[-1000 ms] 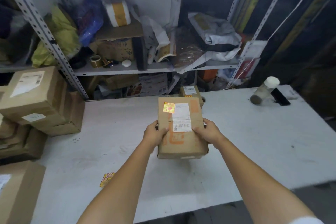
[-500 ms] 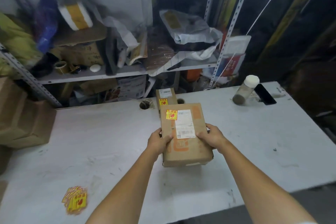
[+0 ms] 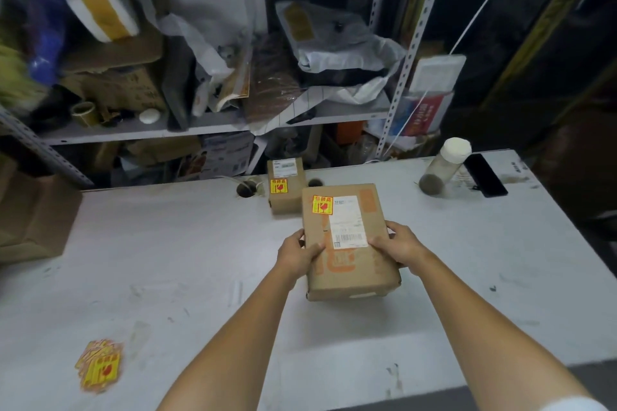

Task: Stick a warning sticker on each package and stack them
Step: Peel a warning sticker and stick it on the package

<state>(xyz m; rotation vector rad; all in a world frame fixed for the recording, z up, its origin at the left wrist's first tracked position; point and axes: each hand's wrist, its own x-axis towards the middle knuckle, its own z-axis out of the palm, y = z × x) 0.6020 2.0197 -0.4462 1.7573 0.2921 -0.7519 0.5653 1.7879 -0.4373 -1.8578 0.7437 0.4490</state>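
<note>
A brown cardboard package [image 3: 350,264] with a white shipping label and a yellow-red warning sticker [image 3: 322,204] on top is held above the white table [image 3: 167,260]. My left hand [image 3: 298,254] grips its left edge and my right hand [image 3: 399,247] grips its right edge, thumbs on top. Just beyond it a smaller package [image 3: 286,185], which also bears a warning sticker, sits on the table near the back edge. A loose pile of warning stickers [image 3: 99,364] lies at the table's front left.
A bottle with a white cap [image 3: 445,165] and a black phone [image 3: 485,174] lie at the back right. Brown boxes [image 3: 33,213] stand at the left edge. Cluttered metal shelves [image 3: 207,123] rise behind the table. Two cable holes are in the tabletop near the small package.
The view has swung right, so the boxes at the left slid toward the frame's edge. Both hands carried the package forward, closer to the small package.
</note>
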